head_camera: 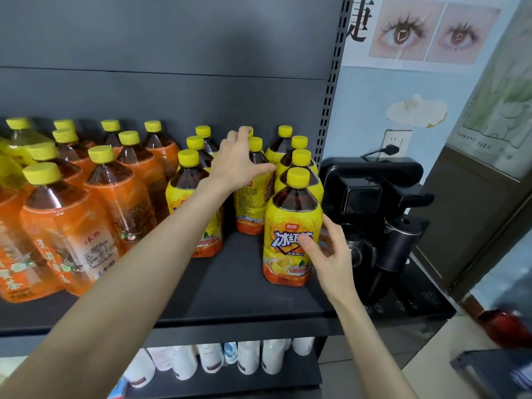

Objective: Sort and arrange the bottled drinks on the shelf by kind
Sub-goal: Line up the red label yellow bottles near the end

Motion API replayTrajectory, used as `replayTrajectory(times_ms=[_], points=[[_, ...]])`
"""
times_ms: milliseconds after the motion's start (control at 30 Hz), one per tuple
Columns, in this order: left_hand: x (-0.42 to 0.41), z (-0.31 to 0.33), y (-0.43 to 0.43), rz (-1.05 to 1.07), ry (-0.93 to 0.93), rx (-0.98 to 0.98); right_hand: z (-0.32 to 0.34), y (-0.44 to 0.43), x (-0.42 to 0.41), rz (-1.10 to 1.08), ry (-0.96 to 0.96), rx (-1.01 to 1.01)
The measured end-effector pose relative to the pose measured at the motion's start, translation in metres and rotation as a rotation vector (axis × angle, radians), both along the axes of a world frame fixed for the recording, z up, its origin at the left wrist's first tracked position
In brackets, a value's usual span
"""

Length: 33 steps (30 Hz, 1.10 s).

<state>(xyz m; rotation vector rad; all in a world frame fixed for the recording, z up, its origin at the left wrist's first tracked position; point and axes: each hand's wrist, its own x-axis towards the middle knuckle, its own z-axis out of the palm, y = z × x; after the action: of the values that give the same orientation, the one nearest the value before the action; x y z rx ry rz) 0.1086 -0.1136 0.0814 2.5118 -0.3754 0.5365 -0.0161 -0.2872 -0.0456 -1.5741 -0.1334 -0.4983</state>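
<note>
While the orange-label tea bottles (69, 226) crowd the shelf (236, 298) from nine o'clock inward, standing upright in tight rows with yellow caps, the yellow-label iced tea bottles (193, 214) gather toward three o'clock, so the two kinds already sit apart with a narrow gap between them. Reaching to about twelve o'clock of the yellow group, the left hand (239, 162) wraps its fingers over the shoulder of a middle-row iced tea bottle (250, 208), closed around it, likely to pull it into line with its neighbours. At four o'clock, the front iced tea bottle (290, 234) stands alone near the shelf's front edge, label facing out. The right hand (328, 249) is spread open, thumb touching that label and the fingers behind its right side, apparently steadying or turning it. Right of the shelf stands a black water dispenser (374, 214), and white bottles (247, 358) fill the lower tier.
</note>
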Motion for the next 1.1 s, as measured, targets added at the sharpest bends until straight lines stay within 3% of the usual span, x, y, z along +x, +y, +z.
replayTrajectory(times_ms=[100, 400, 700, 900, 967, 1100], points=[[0.014, 0.000, -0.005, -0.006, 0.047, 0.180, 0.000, 0.001, 0.001, -0.015, -0.007, -0.022], [0.033, 0.020, 0.026, -0.171, 0.147, 0.338, -0.001, 0.003, 0.002, -0.023, -0.020, -0.027], [0.028, 0.027, 0.017, -0.107, 0.161, 0.520, 0.002, 0.004, 0.000, 0.002, -0.010, -0.013], [0.014, 0.025, 0.017, -0.048, 0.019, 0.594, 0.000, 0.006, -0.001, -0.018, -0.008, -0.006], [0.001, 0.021, 0.025, -0.017, -0.121, 0.489, -0.001, 0.008, -0.002, -0.029, -0.019, 0.003], [-0.043, -0.007, 0.052, 0.041, -0.467, 0.031, -0.003, 0.020, -0.001, -0.042, -0.011, 0.015]])
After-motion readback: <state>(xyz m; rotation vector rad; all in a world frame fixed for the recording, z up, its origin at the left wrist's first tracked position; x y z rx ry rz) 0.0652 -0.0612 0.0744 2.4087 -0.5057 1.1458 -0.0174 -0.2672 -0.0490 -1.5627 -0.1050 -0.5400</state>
